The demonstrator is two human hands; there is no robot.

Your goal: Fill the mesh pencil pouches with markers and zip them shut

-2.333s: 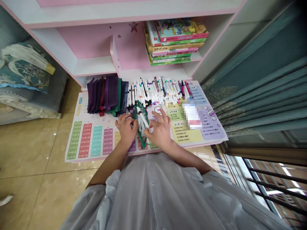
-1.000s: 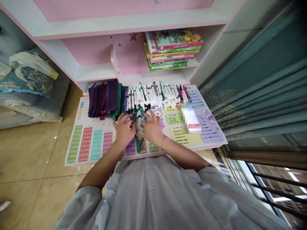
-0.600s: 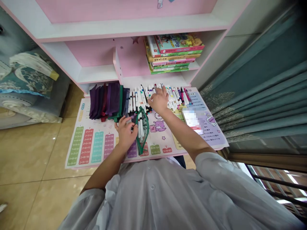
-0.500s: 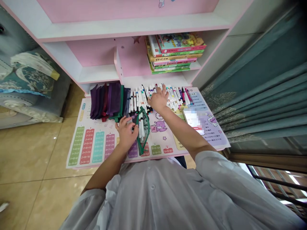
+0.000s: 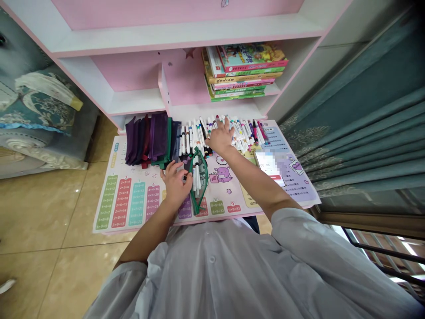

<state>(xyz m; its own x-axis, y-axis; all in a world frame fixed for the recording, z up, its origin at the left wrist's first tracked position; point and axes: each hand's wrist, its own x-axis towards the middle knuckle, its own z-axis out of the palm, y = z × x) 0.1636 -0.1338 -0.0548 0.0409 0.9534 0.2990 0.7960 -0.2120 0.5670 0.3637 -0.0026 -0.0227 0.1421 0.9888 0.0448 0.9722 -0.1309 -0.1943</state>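
A green-edged mesh pencil pouch (image 5: 204, 177) lies gaping on the desk, with several white markers (image 5: 196, 179) inside it. My left hand (image 5: 177, 181) is at its left edge, thumb and forefinger curled together on the rim. Farther back, my right hand (image 5: 221, 136) rests over a long row of markers (image 5: 244, 133), fingers spread and nothing visibly gripped. Its palm hides some of the markers beneath. Left of the row, several folded pouches (image 5: 157, 137) in purple, red, green and dark blue stand close together.
A phone (image 5: 270, 168) lies on the printed desk mat (image 5: 133, 175), right of my right forearm. Behind the markers rises a pink and white shelf (image 5: 189, 37) with stacked books (image 5: 245, 73). A teal curtain (image 5: 361, 115) hangs at the right.
Both hands stay almost in place, the right still over the markers and the left still at the pouch. The whole view has shifted very slightly.
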